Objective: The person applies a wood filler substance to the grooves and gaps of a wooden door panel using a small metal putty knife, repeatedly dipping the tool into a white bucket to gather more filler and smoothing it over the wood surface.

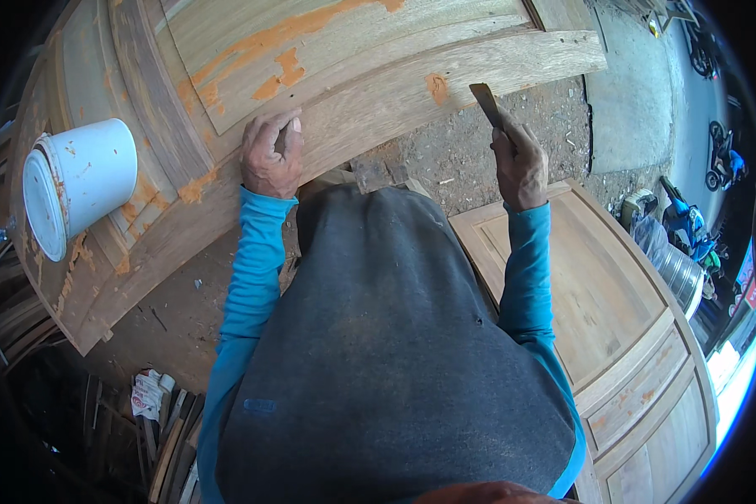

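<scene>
My right hand [521, 161] is closed around a putty knife [485, 102], its dark flat blade pointing up and left just off the near edge of a wooden door panel [378, 105]. My left hand [272, 156] rests on that same edge with fingers loosely bent and a gap between them; nothing shows in it. Orange filler [290, 65] is smeared in patches over the panel, and a small spot of filler [436, 87] lies near the blade. A white plastic bucket [101, 172] lies on its side on the panel, left of my left hand.
A second wooden door [601, 277] leans at my right. Scrap wood strips [172, 437] are piled at lower left. Bare dirt ground [470, 160] shows below the panel. Beyond, a road [699, 109] carries a motorbike and rider [720, 157]; a metal drum [683, 273] stands beside it.
</scene>
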Demonstrator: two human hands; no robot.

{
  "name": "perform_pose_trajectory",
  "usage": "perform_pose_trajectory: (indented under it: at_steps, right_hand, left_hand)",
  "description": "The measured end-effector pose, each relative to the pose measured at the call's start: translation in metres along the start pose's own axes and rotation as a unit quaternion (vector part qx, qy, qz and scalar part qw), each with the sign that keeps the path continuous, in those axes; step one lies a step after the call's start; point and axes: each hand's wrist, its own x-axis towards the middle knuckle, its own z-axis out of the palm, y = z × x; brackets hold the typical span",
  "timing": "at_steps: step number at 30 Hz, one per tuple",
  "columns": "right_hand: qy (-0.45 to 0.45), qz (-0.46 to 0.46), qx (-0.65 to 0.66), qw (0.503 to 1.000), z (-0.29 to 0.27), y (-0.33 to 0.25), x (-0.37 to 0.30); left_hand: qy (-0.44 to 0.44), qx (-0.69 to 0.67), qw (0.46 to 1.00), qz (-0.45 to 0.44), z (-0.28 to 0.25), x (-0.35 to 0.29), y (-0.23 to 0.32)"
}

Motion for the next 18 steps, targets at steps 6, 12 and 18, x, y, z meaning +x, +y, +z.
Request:
perform_pose_trajectory:
  at_steps: [6,12,18]
  right_hand:
    - [-0.041,-0.111,-0.153,0.981,0.029,-0.026,0.028]
    - [-0.19,-0.076,-0.265,0.942,0.019,-0.046,-0.003]
    - [-0.17,-0.074,-0.185,0.965,-0.006,-0.051,0.017]
  left_hand:
    - [0.019,0.004,0.999,0.029,-0.001,0.001,0.003]
    - [0.029,0.002,0.999,0.023,-0.001,-0.001,-0.001]
    - [0.043,-0.002,0.999,0.024,0.002,0.001,0.001]
